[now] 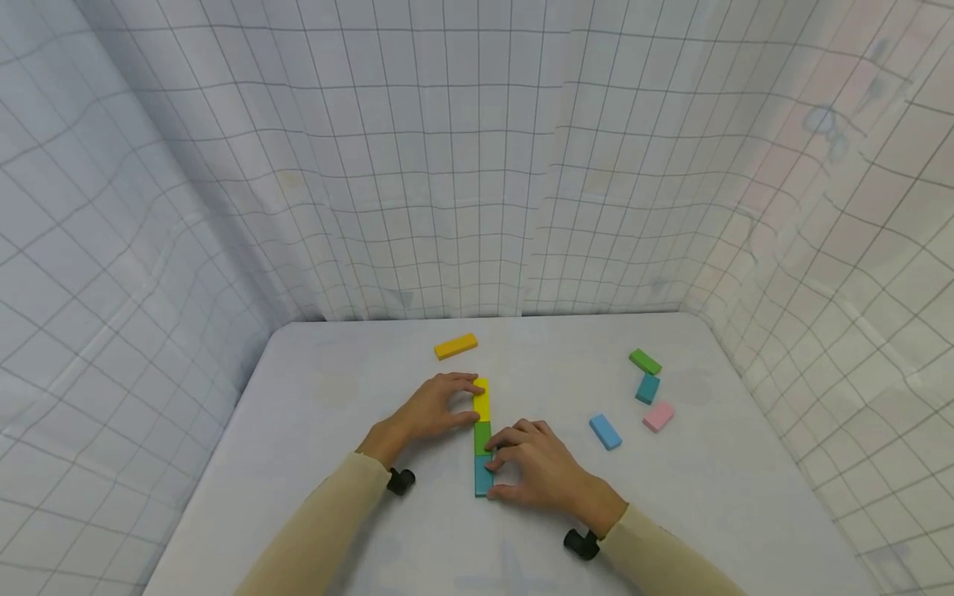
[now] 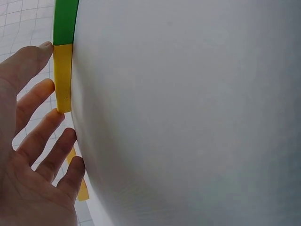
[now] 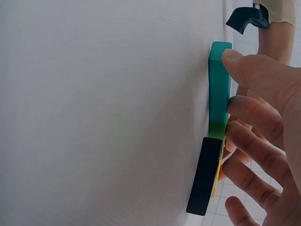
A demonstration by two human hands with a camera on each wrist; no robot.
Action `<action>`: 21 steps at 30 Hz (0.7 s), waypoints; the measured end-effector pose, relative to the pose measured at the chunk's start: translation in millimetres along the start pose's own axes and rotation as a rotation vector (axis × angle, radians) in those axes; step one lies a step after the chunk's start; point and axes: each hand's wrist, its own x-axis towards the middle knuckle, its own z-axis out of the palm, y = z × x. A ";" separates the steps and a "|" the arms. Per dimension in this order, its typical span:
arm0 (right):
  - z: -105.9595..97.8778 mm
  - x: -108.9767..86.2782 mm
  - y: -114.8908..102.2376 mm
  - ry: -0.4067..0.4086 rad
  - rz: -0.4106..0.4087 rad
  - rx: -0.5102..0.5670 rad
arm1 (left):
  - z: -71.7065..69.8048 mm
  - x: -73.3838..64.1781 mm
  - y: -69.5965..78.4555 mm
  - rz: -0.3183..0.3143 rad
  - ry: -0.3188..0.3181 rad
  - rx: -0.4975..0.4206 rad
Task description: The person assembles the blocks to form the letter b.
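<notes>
A straight row of blocks lies flat on the table: a yellow block [image 1: 482, 406] at the far end, a green block [image 1: 483, 439] in the middle and a teal block [image 1: 484, 480] nearest me. Along the row's left side, my left hand [image 1: 436, 407] has thumb and fingers spread against the yellow block, with the thumb close to its joint with the green one. Opposite, my right hand [image 1: 538, 468] rests its fingertips along the right side. Its thumb touches the teal block's near end, and its other fingers reach up to the green block.
Beyond the row lies an orange-yellow block [image 1: 456, 346]. To the right are a light blue block [image 1: 605, 432], a pink block [image 1: 659, 416], another teal block [image 1: 648, 388] and another green block [image 1: 645, 362]. A dark oblong shape [image 3: 204, 176] overlaps the row's lower part in the right wrist view.
</notes>
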 end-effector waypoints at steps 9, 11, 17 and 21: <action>-1.4 -0.2 1.1 0.007 0.000 -0.013 | -2.0 2.5 -0.9 0.022 -0.012 -0.015; -1.1 -0.2 1.6 0.001 0.005 -0.014 | -4.3 3.3 0.1 0.009 -0.018 -0.013; 0.4 0.8 1.7 -0.020 0.019 -0.001 | -17.4 11.0 -6.1 -0.043 0.115 0.037; -0.4 0.6 0.7 -0.023 0.021 0.009 | -28.7 19.8 -11.1 -0.073 0.281 0.072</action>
